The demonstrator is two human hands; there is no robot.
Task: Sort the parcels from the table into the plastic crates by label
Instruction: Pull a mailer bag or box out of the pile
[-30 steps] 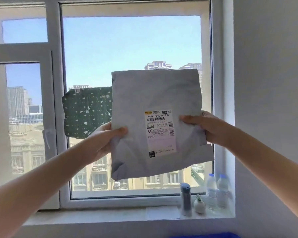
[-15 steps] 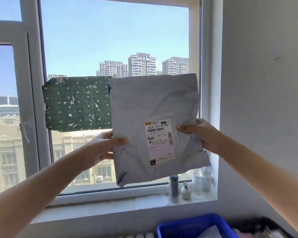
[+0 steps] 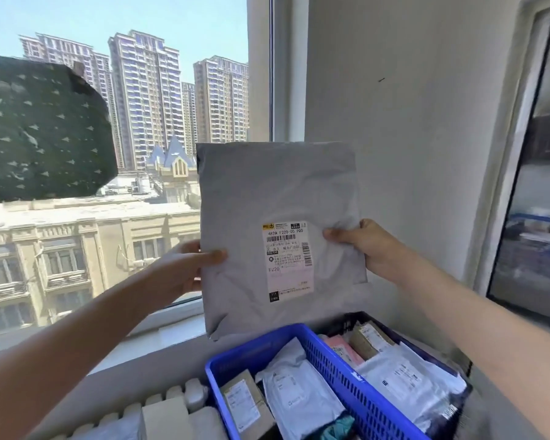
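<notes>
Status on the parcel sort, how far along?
Done: several parcels already lie in the blue crate and in the dark crate beside it.
In hand: the left hand and right hand hold a grey mailer up by its side edges above the crates, with its label facing the camera.
Left: dropping this one in. Any unsorted pile is out of view, so the remaining count cannot be told.

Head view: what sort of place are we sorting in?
Probably an upper-floor room in a city building, used for sorting mail: the window faces high-rise towers, a radiator sits under the sill, and a blue crate holds labelled parcels below the grey parcel.
</notes>
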